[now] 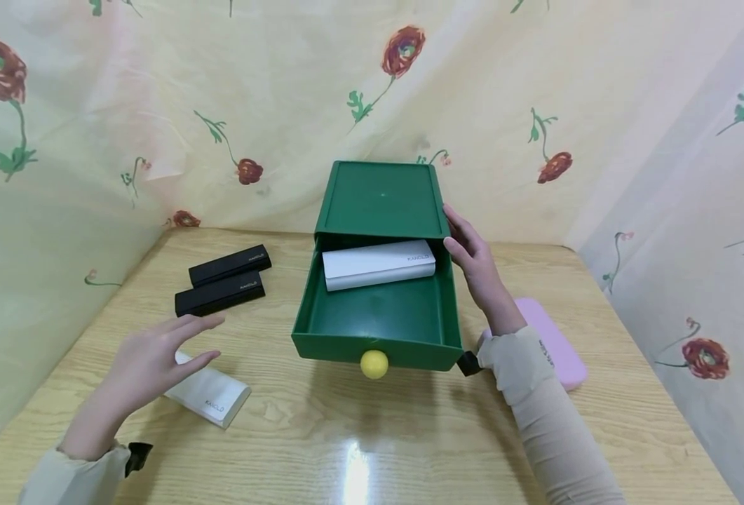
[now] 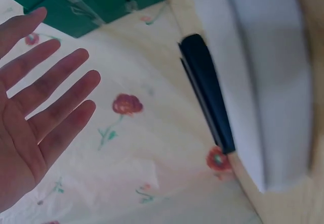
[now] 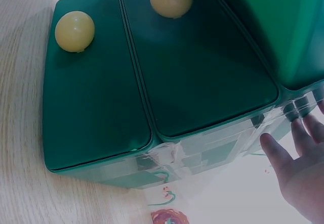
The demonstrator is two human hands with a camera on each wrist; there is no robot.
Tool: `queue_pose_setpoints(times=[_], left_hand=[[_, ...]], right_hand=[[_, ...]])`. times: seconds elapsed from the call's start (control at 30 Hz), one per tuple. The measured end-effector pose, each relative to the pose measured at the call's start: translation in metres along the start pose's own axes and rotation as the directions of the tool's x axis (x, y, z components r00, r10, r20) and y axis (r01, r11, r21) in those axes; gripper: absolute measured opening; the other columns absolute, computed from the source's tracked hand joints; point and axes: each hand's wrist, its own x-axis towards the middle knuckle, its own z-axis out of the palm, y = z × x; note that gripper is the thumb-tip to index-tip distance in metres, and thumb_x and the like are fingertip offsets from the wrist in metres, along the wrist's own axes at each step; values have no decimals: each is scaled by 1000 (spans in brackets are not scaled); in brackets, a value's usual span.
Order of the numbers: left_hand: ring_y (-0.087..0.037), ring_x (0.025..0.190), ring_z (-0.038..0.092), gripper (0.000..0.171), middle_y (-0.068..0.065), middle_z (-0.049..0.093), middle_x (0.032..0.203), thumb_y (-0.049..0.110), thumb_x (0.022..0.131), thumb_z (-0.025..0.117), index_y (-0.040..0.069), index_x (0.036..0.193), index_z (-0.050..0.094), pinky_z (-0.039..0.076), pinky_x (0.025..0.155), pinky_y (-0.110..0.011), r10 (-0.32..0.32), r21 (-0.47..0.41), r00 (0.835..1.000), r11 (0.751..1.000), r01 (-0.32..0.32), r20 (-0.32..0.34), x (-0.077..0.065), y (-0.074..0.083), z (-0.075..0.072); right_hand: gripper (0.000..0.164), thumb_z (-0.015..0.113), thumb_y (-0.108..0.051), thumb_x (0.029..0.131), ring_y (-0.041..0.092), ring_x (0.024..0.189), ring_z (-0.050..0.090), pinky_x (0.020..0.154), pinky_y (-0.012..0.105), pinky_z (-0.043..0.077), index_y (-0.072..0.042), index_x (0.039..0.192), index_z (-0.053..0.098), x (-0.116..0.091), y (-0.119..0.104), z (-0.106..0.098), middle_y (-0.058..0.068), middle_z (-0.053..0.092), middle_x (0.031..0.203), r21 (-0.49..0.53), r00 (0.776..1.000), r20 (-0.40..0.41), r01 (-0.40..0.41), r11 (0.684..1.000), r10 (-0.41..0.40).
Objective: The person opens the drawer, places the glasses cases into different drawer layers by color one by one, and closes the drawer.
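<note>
A green drawer cabinet (image 1: 384,200) stands at the back of the table, its top drawer (image 1: 378,319) pulled out by a yellow knob (image 1: 374,364). Inside that drawer a white glasses case (image 1: 378,265) lies near the back. My right hand (image 1: 482,273) rests against the cabinet's right side, fingers extended, as the right wrist view also shows. Over a second white glasses case (image 1: 210,389) on the table hovers my left hand (image 1: 153,361), its fingers spread and holding nothing. In the left wrist view the palm (image 2: 20,138) is apart from the white case (image 2: 258,82).
Two black glasses cases (image 1: 220,293) lie side by side at the back left. A pink case (image 1: 551,344) lies on the right, partly behind my right forearm. Two lower drawers (image 3: 202,72) with yellow knobs are closed. Flowered cloth hangs behind and beside the table.
</note>
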Motion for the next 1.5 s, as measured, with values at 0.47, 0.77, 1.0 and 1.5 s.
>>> queue_pose_setpoints(times=[0.47, 0.77, 1.0, 1.5], left_hand=[[-38, 116, 55, 54, -15, 63, 125, 21, 74, 82, 12, 125, 65, 47, 91, -61, -93, -102, 948, 986, 129, 305, -29, -17, 6], [-44, 120, 50, 62, -18, 58, 132, 18, 68, 84, 12, 126, 64, 44, 94, -64, -87, -100, 906, 985, 140, 413, -38, -30, 12], [-45, 119, 52, 61, -18, 59, 132, 17, 67, 85, 12, 124, 65, 46, 93, -63, -63, -85, 885, 990, 115, 462, -34, -37, 16], [-41, 112, 56, 61, -13, 64, 123, 12, 66, 85, 16, 124, 66, 48, 91, -61, -18, -127, 814, 986, 112, 580, -32, -40, 24]], right_hand=[[51, 41, -28, 104, 25, 143, 33, 115, 59, 28, -30, 153, 29, -1, 0, 1, 3, 30, 159, -3, 1000, -10, 5, 1000, -5], [50, 40, -29, 104, 24, 143, 33, 115, 59, 28, -31, 153, 29, 0, 2, 2, 2, 31, 159, -6, 1000, -9, 12, 1000, -12], [50, 40, -27, 104, 21, 142, 34, 115, 58, 29, -28, 153, 29, 1, 2, 2, 2, 31, 158, 1, 1000, -10, 28, 1000, -28], [51, 40, -26, 104, 23, 144, 32, 116, 59, 27, -27, 153, 28, 1, 4, 3, 2, 28, 159, 17, 999, -13, 33, 999, -33]])
